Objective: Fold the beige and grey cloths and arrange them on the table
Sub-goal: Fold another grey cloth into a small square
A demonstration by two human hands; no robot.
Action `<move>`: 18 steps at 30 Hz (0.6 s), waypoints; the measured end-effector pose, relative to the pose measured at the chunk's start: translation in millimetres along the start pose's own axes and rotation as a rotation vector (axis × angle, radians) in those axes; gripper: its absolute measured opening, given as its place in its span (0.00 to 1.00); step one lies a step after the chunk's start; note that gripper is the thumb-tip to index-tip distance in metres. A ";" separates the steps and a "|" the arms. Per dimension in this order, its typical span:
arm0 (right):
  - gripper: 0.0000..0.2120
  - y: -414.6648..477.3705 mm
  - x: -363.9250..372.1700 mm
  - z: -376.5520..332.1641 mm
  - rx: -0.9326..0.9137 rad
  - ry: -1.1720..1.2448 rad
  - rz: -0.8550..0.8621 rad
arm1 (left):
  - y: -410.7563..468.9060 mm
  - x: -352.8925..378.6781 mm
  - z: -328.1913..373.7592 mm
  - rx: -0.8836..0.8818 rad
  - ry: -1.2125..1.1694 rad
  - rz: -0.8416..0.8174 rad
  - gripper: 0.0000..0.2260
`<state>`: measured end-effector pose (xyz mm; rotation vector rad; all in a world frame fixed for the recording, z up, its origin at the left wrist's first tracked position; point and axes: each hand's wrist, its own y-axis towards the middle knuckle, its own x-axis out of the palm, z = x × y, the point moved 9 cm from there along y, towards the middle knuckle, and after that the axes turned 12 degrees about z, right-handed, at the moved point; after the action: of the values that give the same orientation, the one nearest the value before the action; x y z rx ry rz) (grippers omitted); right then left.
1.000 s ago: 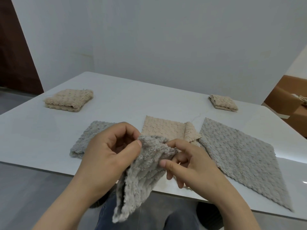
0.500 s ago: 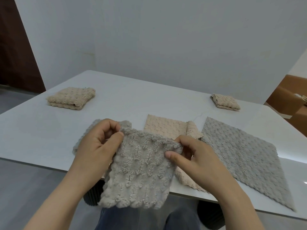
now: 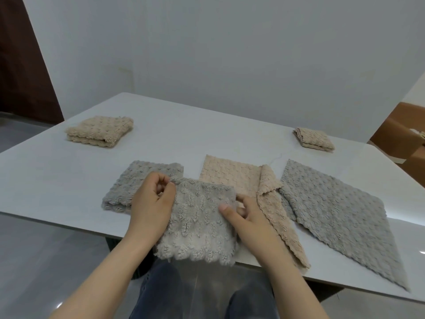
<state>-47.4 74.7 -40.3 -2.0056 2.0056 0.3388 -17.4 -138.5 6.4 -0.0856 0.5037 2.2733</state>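
Fold step: left hand (image 3: 151, 200) and right hand (image 3: 249, 221) pinch upper corners of the grey cloth (image 3: 200, 224); next, likely flatten it on the tabletop (image 3: 207, 134) under the grip.

A plain pale grey-white wall (image 3: 230, 54) filled the background. At the far left stood a dark brown wooden panel (image 3: 20, 65), which may have been a door. The floor (image 3: 46, 261) below was grey and glossy, with small glints of light on it. At the right edge sat a brown, box-like shape (image 3: 395, 134), partly cut off by the frame. Dark blue-grey trousers (image 3: 184, 295) showed at the bottom, and just beside them to the left was a dark ribbed pedestal (image 3: 140, 261).
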 end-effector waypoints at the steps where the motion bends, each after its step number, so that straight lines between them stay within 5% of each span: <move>1: 0.32 -3.1 3.5 4.4 0.017 0.010 -0.015 | 0.9 1.7 -0.3 0.003 0.010 0.001 0.05; 5: 0.10 -6.2 2.5 10.4 0.018 0.075 0.046 | 1.3 9.5 -3.4 0.023 0.028 -0.045 0.04; 12: 0.36 -6.7 3.4 13.8 -0.038 -0.034 0.147 | -17.8 13.5 -1.3 0.130 0.061 -0.263 0.10; 18: 0.28 -16.8 3.3 0.0 -0.181 -0.170 0.217 | -38.5 17.3 -0.9 0.361 0.264 -0.444 0.18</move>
<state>-30.6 71.5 -40.9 -1.7889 2.1521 0.7363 -1.6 -103.3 -10.9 -0.2877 0.9272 1.7188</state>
